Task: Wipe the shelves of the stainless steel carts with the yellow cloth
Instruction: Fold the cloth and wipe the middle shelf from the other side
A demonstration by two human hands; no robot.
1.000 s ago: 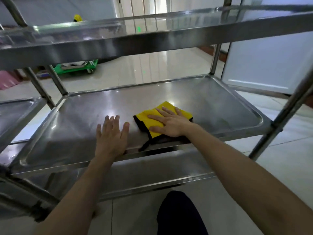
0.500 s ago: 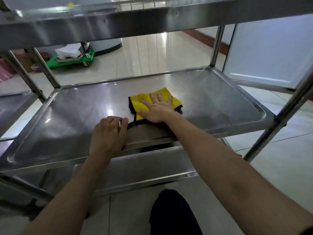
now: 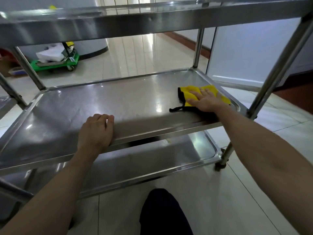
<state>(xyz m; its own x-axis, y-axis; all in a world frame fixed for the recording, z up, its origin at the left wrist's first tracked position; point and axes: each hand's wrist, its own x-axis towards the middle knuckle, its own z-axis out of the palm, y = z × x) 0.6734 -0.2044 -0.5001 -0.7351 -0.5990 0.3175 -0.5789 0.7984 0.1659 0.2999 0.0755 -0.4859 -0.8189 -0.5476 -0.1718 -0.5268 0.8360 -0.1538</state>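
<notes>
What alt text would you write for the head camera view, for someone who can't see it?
A person's right hand presses a yellow cloth flat on the right end of the middle shelf of a steel cart, while the left hand holds the shelf's front edge, fingers curled. A green trolley stands on the tiled floor beyond.

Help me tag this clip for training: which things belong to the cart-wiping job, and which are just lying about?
Job: yellow cloth, under the flat right hand; middle shelf, its front edge held by the left hand; top shelf; bottom shelf.
Lying about: green trolley on the floor behind; white bags on it.
</notes>
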